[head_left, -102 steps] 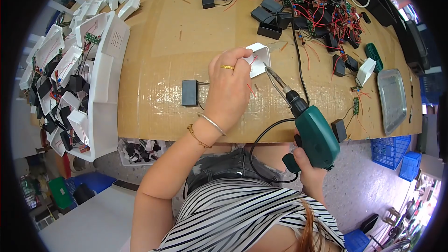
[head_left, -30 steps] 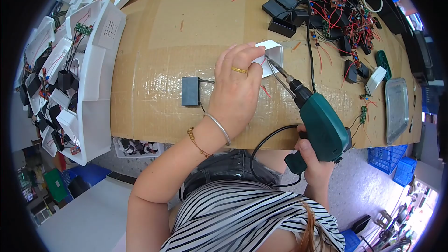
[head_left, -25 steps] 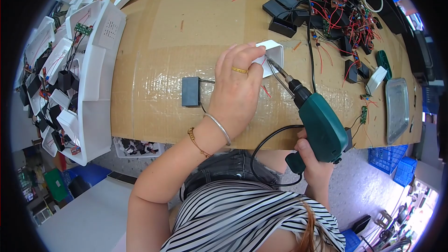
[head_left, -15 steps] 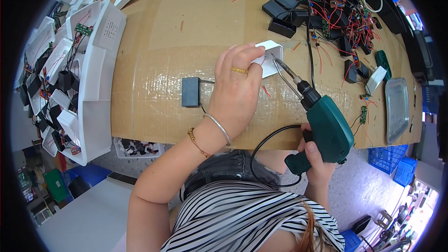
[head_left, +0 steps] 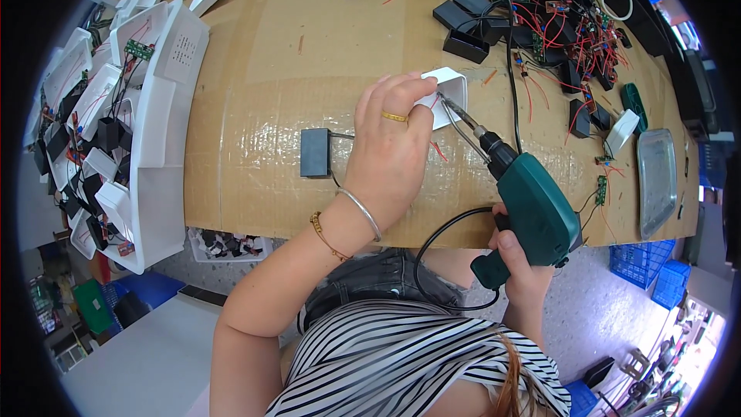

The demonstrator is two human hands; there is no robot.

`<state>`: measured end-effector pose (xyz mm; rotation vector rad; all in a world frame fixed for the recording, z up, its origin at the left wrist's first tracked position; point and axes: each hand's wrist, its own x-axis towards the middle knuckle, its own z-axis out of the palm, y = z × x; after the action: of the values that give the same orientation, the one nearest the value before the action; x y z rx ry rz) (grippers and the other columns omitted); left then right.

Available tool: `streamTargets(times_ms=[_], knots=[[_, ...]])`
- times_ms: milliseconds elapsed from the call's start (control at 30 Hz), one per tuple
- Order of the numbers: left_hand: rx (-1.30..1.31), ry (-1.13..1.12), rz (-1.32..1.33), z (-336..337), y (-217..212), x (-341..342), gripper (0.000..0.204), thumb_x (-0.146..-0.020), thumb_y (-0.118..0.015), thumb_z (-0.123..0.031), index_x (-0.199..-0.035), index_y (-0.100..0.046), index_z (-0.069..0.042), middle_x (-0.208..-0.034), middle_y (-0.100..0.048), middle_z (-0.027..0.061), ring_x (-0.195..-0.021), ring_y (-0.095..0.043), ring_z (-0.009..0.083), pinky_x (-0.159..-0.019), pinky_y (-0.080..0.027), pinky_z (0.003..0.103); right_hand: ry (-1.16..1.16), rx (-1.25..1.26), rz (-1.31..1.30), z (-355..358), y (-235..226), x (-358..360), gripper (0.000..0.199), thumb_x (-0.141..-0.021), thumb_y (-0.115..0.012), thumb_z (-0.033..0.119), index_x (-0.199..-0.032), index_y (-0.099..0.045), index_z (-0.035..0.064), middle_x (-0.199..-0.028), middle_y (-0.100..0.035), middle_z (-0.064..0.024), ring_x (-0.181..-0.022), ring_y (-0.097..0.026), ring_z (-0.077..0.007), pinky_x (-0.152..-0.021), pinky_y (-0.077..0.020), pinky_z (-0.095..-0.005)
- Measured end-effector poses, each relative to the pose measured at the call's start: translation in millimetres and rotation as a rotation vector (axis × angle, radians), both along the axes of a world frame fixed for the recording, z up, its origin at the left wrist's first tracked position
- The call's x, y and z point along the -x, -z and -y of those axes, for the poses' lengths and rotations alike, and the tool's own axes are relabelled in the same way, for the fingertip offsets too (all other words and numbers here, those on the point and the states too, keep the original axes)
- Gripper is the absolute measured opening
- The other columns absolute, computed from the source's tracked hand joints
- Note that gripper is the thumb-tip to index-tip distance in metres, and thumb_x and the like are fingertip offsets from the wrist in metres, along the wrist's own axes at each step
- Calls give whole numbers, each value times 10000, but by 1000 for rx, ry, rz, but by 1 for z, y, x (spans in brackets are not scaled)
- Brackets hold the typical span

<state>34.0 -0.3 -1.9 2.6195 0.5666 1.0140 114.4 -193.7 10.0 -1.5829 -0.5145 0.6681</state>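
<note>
White plastic makes up the one small open housing we pin to the cardboard-covered surface with our left hand, fingers clamped on its near edge, while our right hand has its fingers wrapped tight around the grip of one green electric screwdriver whose bit reaches into that housing. One black rectangular module lies just left of the hand on a thin wire; beyond, many black modules with red wires are heaped. White plastic trays along the left edge hold black modules and small green circuit boards; blue crates stand on the floor.
</note>
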Motion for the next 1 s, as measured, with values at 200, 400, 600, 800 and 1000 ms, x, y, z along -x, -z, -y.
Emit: streamTargets(times_ms=[200,400,600,800,1000], knots=[[3,5,5,-1,0,0,144,-695,-546,-9,-824,-531,52,-1077,-475,109,-1075,-459,282,-943,-361,429,23,64,-23,1,-3,2,385,-766,-627,150,-1079,-516,-45,-946,-588,-119,-672,-544,-133,-617,-443,-259],[-3,6,23,-1,2,0,127,-691,-547,-2,-804,-530,51,-1071,-478,109,-1064,-467,284,-934,-367,427,40,50,-18,-3,-6,3,348,-767,-627,140,-1047,-519,-36,-882,-577,-98,-656,-544,-133,-610,-443,-256],[-4,6,37,-1,3,0,112,-691,-548,-2,-788,-528,50,-1066,-481,107,-1056,-471,285,-931,-372,428,0,90,-3,-1,-6,2,384,-761,-640,157,-1062,-513,-44,-909,-581,-114,-649,-547,-132,-594,-445,-260],[-5,7,24,-1,1,0,120,-696,-548,-3,-802,-531,51,-1069,-481,108,-1060,-470,282,-934,-368,428,57,-33,-67,-2,-6,4,438,-749,-653,195,-1076,-505,-55,-928,-583,-145,-630,-544,-143,-582,-442,-255],[0,5,22,-1,1,0,130,-699,-543,-5,-816,-533,52,-1075,-479,107,-1064,-468,282,-940,-363,432,81,-64,-65,-2,-5,6,472,-739,-661,213,-1086,-497,-62,-939,-580,-155,-616,-544,-147,-577,-444,-257]])
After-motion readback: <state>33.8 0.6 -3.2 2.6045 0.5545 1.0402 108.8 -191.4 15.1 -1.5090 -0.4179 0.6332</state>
